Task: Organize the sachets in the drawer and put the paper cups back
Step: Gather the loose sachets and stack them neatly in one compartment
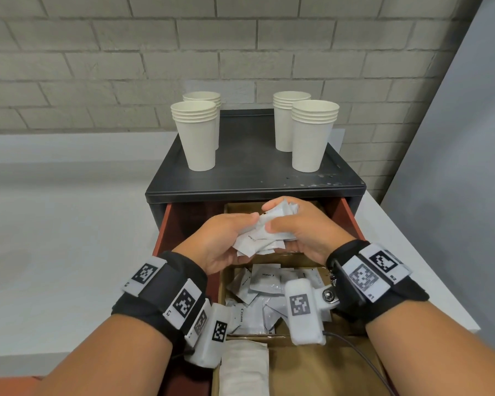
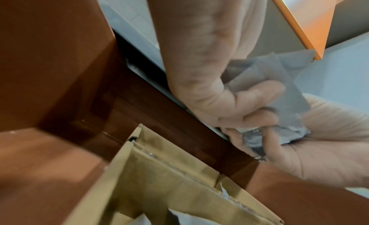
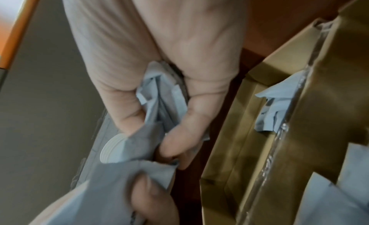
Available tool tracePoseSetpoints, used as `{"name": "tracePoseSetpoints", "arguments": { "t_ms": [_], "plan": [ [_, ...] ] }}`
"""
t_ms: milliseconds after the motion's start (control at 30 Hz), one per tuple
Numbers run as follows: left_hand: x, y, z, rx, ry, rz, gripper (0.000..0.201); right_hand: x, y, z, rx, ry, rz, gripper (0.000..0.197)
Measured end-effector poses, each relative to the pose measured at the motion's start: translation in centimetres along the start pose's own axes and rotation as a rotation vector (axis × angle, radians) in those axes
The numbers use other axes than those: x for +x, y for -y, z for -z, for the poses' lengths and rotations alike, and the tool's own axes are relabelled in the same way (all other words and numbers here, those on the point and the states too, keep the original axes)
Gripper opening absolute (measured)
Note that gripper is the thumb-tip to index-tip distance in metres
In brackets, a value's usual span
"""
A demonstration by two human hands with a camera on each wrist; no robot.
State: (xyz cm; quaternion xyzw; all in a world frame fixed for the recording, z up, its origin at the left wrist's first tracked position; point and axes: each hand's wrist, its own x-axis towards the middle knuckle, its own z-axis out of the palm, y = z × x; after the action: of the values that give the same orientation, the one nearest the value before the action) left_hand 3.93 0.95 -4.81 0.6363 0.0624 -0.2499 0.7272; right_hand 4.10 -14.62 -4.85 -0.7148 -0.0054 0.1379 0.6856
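White sachets (image 1: 265, 234) are gripped by the left hand (image 1: 220, 241) and right hand (image 1: 300, 230) together, above the open drawer (image 1: 166, 224); paper cups (image 1: 196, 135) stand beyond.
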Motion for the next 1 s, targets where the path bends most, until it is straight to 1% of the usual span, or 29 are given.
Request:
{"name": "tracePoseSetpoints", "arguments": {
  "t_ms": [67,200,300,400,500,567,633,700,733,800,867,933,1000],
  "plan": [
    [0.1,0.0,0.1,0.058,-0.026,-0.021,0.017,-0.1,0.2,0.2,0.0,-0.056,0.011,0.031],
    [0.5,-0.1,0.6,0.101,-0.088,-0.046,0.027,-0.1,0.5,1.0,-0.018,-0.194,0.029,0.032],
    [0.5,-0.2,0.6,0.114,-0.115,-0.064,0.027,-0.1,0.5,1.1,-0.049,-0.244,0.029,0.035],
    [0.7,-0.1,0.6,0.129,-0.151,-0.07,0.026,-0.3,0.6,0.7,-0.089,-0.212,0.051,0.039],
    [1.1,0.3,0.6,0.138,-0.205,-0.049,0.025,-0.4,0.4,0.1,-0.192,-0.176,0.15,0.045],
    [1.4,0.6,0.5,0.133,-0.229,-0.032,0.026,-0.4,0.1,-0.6,-0.308,-0.176,0.251,0.047],
    [1.5,0.8,0.4,0.108,-0.228,-0.018,0.025,-0.3,-0.4,-1.3,-0.48,-0.136,0.334,0.044],
    [1.5,0.8,0.3,0.066,-0.225,0.0,0.025,-0.3,-0.9,-2.0,-0.631,-0.055,0.363,0.043],
    [1.6,0.8,0.3,0.042,-0.228,0.01,0.024,-0.2,-1.1,-2.3,-0.657,-0.026,0.364,0.043],
    [1.7,0.7,0.3,-0.003,-0.236,0.019,0.024,-0.1,-1.2,-2.3,-0.647,-0.037,0.374,0.043],
    [1.6,0.6,0.2,-0.03,-0.242,0.014,0.02,0.1,-1.0,-2.1,-0.581,-0.128,0.362,0.039],
    [1.6,0.4,0.1,-0.047,-0.265,0.011,0.018,0.2,-0.6,-1.6,-0.471,-0.225,0.315,0.034],
    [1.7,0.3,0.1,-0.08,-0.292,0.006,0.016,0.1,-0.2,-1.3,-0.363,-0.245,0.242,0.03]
  ]
}}
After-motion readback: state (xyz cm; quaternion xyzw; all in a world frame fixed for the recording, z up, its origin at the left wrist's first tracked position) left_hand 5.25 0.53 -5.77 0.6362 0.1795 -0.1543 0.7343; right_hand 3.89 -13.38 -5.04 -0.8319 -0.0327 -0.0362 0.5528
